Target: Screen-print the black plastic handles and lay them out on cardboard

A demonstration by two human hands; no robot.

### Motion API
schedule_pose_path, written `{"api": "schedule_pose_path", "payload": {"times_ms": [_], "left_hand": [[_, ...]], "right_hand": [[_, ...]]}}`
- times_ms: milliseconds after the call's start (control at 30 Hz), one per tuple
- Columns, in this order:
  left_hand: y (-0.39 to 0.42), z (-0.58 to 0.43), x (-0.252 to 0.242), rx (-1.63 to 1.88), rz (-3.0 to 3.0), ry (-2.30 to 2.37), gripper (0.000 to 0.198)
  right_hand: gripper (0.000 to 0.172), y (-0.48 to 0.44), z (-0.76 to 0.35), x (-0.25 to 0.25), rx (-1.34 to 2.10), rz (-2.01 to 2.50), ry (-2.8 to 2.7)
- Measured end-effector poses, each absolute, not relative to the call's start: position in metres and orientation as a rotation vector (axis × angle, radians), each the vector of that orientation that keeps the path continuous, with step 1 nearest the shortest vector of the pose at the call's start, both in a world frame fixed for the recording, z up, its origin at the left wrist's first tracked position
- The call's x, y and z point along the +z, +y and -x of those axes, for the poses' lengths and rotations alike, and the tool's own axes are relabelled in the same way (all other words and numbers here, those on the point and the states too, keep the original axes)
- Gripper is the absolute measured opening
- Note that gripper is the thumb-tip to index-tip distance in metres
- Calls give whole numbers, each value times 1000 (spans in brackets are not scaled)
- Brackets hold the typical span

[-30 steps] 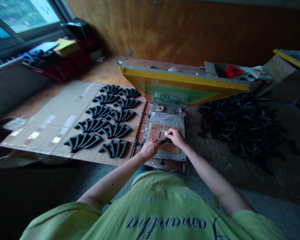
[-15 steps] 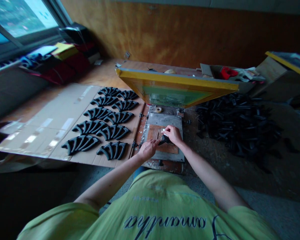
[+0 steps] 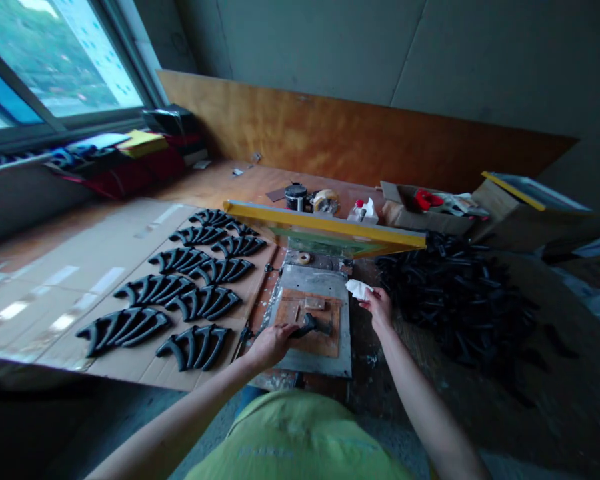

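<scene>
My left hand (image 3: 273,344) grips one end of a black curved plastic part (image 3: 314,326) that lies on the brown pad (image 3: 325,340) of the grey metal printing plate (image 3: 314,362). My right hand (image 3: 379,307) is off to the plate's right edge, pinching a small white cloth (image 3: 358,289). Above the plate, a yellow-framed printing screen (image 3: 330,228) stands tilted up.
Several black curved parts (image 3: 180,293) lie in two rows on flat cardboard (image 3: 70,280) to the left. A big heap of the same black parts (image 3: 460,300) fills the right side. Jars, tape and a box of rags (image 3: 430,203) stand behind the screen by the wooden backboard.
My right hand has pulled away from the part to the right with the white cloth. My left hand has stayed on the part. The camera has tilted up.
</scene>
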State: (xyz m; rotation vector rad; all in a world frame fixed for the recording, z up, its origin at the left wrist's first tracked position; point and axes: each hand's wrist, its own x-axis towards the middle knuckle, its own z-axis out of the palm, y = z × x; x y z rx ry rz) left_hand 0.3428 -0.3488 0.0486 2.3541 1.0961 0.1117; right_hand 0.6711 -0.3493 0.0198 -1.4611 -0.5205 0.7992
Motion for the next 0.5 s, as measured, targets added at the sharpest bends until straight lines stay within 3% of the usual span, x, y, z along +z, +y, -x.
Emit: {"api": "schedule_pose_path", "payload": {"times_ms": [267,500], "left_hand": [[-334,-338,65,182,-2152,1136,22],[-323,-357,79,130,-2073,1173,28]], "right_hand": [[36,-252,-716,28,605,1654,-764],[24,-217,-737,30,597,1871,-1248]]}}
